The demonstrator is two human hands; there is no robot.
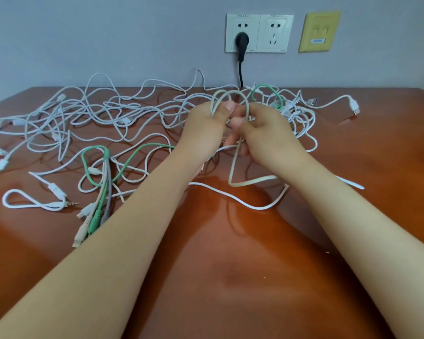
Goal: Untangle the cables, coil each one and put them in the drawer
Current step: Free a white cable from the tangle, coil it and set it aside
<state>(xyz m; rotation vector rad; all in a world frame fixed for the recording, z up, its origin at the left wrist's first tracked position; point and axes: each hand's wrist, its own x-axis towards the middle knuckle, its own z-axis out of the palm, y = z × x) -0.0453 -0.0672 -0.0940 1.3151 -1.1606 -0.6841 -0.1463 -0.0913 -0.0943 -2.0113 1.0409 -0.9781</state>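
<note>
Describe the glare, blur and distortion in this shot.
Head view: the left hand and right hand gripping the grey cable look slightly soft; the glossy table mirrors pale glare just below them; wide-angle stretch enlarges the forearms at the bottom edge; the wall sockets look fairly clear.

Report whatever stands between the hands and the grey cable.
Nothing does: the left hand and right hand both grip the grey cable. Its tail passes behind the right forearm, so any tangle there is hidden.
</note>
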